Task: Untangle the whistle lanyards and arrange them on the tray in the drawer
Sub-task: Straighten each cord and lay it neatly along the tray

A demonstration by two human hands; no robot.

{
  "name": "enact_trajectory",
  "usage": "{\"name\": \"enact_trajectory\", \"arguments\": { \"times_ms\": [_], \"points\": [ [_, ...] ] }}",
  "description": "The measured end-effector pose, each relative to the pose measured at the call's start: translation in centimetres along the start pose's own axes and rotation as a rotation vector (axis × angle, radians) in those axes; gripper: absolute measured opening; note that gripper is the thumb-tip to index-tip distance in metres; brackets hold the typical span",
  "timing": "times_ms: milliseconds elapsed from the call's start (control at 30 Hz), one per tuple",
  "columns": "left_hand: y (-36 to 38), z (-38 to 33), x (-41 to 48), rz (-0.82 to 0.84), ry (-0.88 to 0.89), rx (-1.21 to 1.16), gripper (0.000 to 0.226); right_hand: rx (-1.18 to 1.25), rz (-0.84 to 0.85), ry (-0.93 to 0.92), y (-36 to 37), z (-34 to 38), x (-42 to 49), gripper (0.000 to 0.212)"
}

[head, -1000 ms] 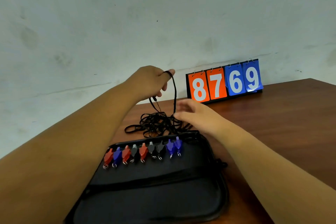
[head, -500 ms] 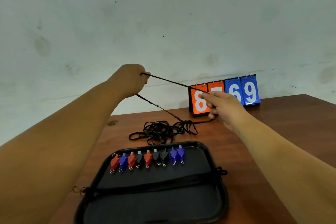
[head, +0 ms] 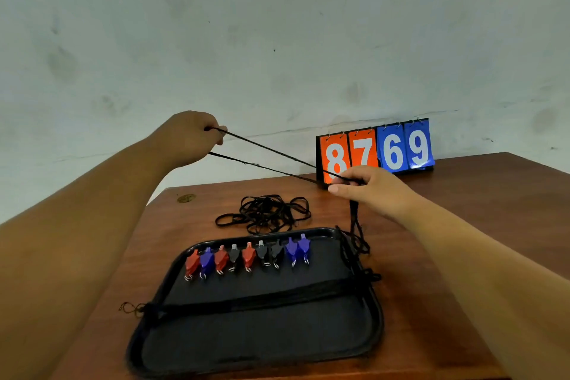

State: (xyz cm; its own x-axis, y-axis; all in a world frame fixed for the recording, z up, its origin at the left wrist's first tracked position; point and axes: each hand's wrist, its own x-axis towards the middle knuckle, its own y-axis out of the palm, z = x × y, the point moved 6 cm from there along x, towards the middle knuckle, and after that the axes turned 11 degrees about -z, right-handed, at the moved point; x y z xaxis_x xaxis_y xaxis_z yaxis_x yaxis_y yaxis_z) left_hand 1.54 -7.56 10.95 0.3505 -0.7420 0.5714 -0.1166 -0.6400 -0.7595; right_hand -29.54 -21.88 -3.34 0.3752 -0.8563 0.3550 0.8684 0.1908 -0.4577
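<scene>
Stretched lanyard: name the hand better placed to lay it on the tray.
Right, probably: the right hand pinches the lanyard low near the tray rim, tail dangling there; the left hand grips higher.

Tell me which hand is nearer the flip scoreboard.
Right. The right hand sits just in front of the flip scoreboard; the left hand is raised well to its left.
</scene>
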Motion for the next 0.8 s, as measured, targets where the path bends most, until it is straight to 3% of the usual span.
{"name": "enact_trajectory", "arguments": {
  "times_ms": [167,433,800],
  "points": [
    [1.4,0.6,-0.2,0.023,-0.019,-0.029,0.029,-0.294,0.033,-0.109,1.5,-0.6,0.6,0.033],
    [4.0,1.2,-0.8,0.168,0.005,-0.043,0.011,-0.102,-0.037,0.021,-0.4,-3.0,0.9,0.021],
    [4.8,-0.6,-1.9,0.217,0.049,-0.097,0.02,-0.429,0.006,-0.021,-3.6,-1.1,-1.1,0.041]
  ]
}}
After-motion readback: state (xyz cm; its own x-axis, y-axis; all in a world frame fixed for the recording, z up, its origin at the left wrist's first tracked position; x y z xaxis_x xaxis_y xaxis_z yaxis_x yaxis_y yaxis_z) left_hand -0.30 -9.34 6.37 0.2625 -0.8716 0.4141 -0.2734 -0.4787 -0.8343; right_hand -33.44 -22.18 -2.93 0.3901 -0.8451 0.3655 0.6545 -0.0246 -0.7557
